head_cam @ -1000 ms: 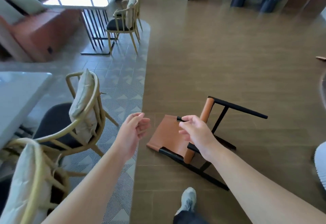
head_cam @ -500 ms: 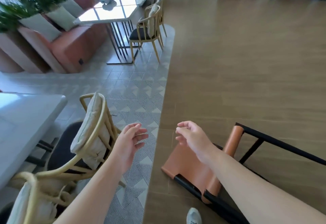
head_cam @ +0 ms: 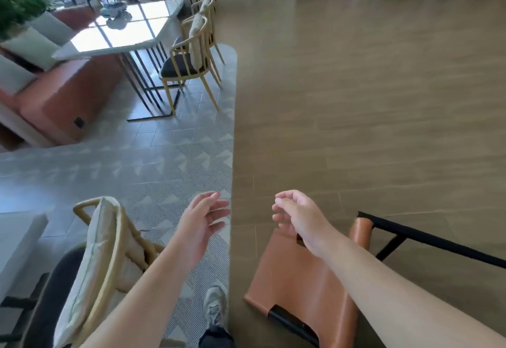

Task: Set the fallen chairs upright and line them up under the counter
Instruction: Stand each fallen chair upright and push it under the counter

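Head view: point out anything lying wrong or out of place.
The orange chair with the black frame lies tipped over on the wood floor, legs sticking sideways. The wooden chairs stand upright. Neither hand grips it.

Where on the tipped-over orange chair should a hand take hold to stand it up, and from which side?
Probably the black frame bar along the top of the orange chair. It lies on its side, and that thin bar sticks out clear of the floor to the right, free to wrap. The right hand hangs nearest, holding nothing; come from above. The left hand could steady the seat edge.
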`<state>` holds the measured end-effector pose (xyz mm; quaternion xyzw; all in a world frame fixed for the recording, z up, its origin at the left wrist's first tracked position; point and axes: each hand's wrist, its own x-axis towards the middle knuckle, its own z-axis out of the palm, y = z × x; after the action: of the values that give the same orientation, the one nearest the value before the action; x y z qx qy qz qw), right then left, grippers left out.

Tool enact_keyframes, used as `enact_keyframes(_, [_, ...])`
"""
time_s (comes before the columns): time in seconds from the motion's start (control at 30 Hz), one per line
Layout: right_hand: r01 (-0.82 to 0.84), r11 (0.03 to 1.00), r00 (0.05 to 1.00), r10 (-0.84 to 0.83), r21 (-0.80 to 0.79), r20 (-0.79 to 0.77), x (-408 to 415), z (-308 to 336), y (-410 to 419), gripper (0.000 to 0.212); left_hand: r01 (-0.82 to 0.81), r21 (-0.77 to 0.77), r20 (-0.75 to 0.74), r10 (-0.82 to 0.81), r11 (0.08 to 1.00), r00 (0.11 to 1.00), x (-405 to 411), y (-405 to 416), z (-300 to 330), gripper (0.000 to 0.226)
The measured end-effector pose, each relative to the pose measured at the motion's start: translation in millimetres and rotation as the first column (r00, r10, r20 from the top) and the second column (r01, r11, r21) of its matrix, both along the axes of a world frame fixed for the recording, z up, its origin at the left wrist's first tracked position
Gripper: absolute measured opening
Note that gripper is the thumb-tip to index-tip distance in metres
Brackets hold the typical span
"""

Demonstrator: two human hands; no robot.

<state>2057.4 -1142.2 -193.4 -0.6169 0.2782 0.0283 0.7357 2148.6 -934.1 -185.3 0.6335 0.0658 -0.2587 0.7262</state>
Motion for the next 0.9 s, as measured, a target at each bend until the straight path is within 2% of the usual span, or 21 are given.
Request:
enact_keyframes(0.3, [0.301, 0.951, 0.948, -0.306, -0.066, -0.089, 124.6, -27.1, 1.3, 0.013, 0.27, -0.006, -0.08, -0.27, 0.963, 0.96, 176.7, -48.3, -27.0, 0.007])
enact_keyframes(0.47, [0.403, 0.901, 0.899, -0.423, -0.164, -0.114, 150.5, -9.6, 11.8, 0.027, 0.461, -0.015, -0.086, -0.461, 0.887, 0.883, 246.4, -83.7, -24.6, 0.009])
enact_keyframes(0.67, [0.602, 0.766, 0.77, -0.632, -0.224, -0.091, 114.3, 12.3, -5.1, 0.014, 0.634, -0.091, -0.048, -0.64, 0.768, 0.767, 242.7, -146.2, -11.4, 0.01])
enact_keyframes(0.9, [0.759, 0.638, 0.638, -0.769, -0.127, -0.049, 52.7, 8.2, -15.7, 0.017, 0.773, -0.074, -0.019, -0.776, 0.63, 0.63, 182.1, -185.8, 10.7, 0.01])
